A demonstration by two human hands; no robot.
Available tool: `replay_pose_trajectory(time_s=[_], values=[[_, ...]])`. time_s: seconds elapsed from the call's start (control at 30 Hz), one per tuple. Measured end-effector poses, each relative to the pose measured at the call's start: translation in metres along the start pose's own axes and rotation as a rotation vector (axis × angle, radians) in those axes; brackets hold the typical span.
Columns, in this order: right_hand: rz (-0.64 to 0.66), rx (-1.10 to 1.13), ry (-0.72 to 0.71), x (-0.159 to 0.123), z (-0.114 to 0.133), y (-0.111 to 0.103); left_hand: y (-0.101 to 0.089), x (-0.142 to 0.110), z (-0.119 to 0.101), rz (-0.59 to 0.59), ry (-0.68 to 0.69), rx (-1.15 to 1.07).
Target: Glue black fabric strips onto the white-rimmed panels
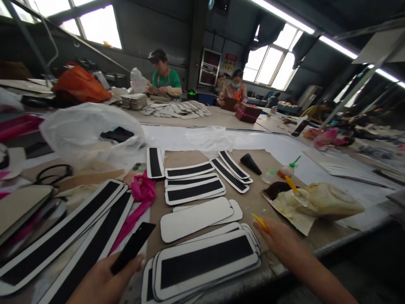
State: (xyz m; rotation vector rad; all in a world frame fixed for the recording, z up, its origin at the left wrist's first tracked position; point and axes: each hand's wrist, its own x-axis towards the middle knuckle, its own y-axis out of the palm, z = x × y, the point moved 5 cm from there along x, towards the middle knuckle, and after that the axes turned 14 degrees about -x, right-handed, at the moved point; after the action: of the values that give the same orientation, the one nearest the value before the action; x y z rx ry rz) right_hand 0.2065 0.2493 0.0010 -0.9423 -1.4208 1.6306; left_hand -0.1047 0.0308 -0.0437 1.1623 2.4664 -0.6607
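Observation:
Near the bottom left, my left hand (106, 276) is closed on a black strip (134, 247), its free end pointing up and right. My right hand (272, 234) is closed around a small yellow pointed tool (260, 223) whose tip sticks out to the left. Between the two hands lie white rounded panels (196, 218), plain side up. Closer to me is a stack of white-edged panels with black centres (207, 259). More black-centred pieces (194, 191) lie farther back, some curved. Long black-centred strips (63, 230) overlap left of my left hand.
A yellowish glue-stained container (332, 200) lies on its side at the right, near a bottle with a green nozzle (288, 169) and a black cone (251, 164). A pink cloth (141, 189) and clear plastic bag (91, 131) lie left. Two people work across the table.

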Motion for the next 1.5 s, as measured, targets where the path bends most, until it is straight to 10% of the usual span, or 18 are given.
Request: replay_pose_trajectory(time_s=[0.27, 0.6, 1.07, 1.5], values=[[-0.284, 0.246, -0.147, 0.017, 0.061, -0.064, 0.022, 0.042, -0.024, 0.14, -0.059, -0.246], [0.297, 1.049, -0.102, 0.045, 0.166, 0.038, 0.052, 0.055, -0.022, 0.256, -0.152, -0.298], [0.215, 0.897, -0.025, 0.039, 0.158, 0.046, 0.05, 0.055, -0.017, 0.252, -0.15, -0.315], [-0.141, 0.203, 0.045, 0.05, 0.077, 0.005, 0.049, 0.053, -0.016, 0.251, -0.11, -0.255]])
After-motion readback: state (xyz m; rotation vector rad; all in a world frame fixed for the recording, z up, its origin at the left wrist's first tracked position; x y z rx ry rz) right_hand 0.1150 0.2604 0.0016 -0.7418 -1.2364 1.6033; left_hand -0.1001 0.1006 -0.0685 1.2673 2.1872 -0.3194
